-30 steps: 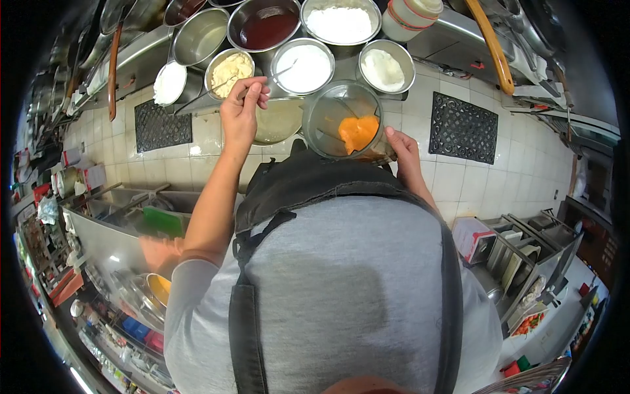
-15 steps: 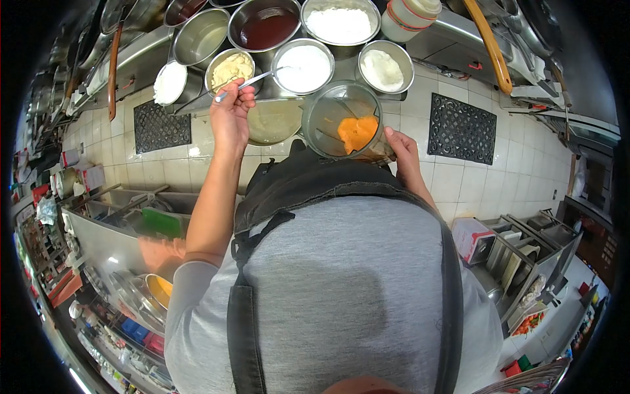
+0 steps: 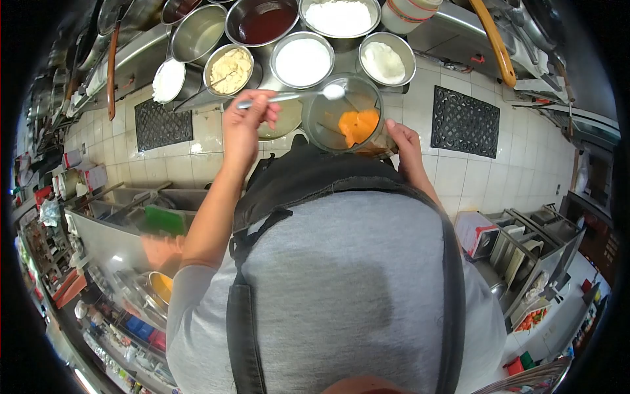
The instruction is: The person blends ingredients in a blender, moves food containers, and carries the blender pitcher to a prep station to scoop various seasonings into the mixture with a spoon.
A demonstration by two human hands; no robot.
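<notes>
My left hand (image 3: 244,128) pinches the handle of a metal spoon (image 3: 289,96). A small heap of white powder (image 3: 335,92) fills the spoon's bowl, which is over the mouth of a clear blender jar (image 3: 318,131). Orange food (image 3: 359,126) lies in the bottom of the jar. At the jar's right side, my right hand (image 3: 407,148) closes round its handle, thumb on top, with the other fingers mostly hidden. Beyond the jar stands a metal container of white powder (image 3: 302,60), and left of it a container of pale yellow powder (image 3: 231,69) with a utensil in it.
Several more metal containers crowd the counter, including one with dark red liquid (image 3: 266,26) and one with a white substance (image 3: 382,64). A wooden handle (image 3: 492,39) juts in at the upper right. Black mats (image 3: 464,122) lie on the tiled floor.
My left hand has drawn the spoon out of the white powder container and moved right and nearer, bringing the loaded spoon over the jar. My right hand stays at the jar.
</notes>
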